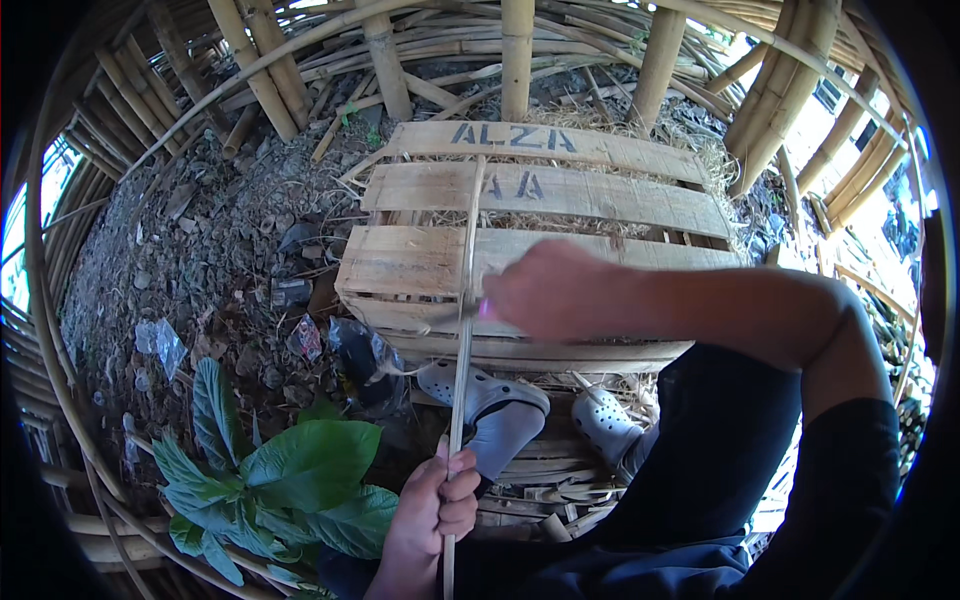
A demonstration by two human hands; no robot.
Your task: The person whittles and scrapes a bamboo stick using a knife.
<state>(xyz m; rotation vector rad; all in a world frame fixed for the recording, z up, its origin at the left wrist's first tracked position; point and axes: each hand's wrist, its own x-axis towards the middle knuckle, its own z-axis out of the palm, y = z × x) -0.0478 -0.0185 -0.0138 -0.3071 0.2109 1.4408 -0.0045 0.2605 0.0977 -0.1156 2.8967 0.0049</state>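
Observation:
A long, thin bamboo strip (468,265) runs upright through the middle of the head view, its far end over a wooden slatted crate (400,262). My left hand (430,508) is wrapped round the strip's lower part, near my lap. Across the strip, my right hand (550,292) grips a knife (448,320) with a pink handle. Its blade meets the strip from the side and points left. The right hand is somewhat blurred, and most of the handle is hidden in the fist.
Bamboo poles (517,60) fence the far side. Dark soil with stones and plastic scraps (160,342) lies left of the crate. A leafy green plant (300,465) stands near left. My feet wear grey clogs (605,422) beside the crate, among bamboo offcuts (545,475).

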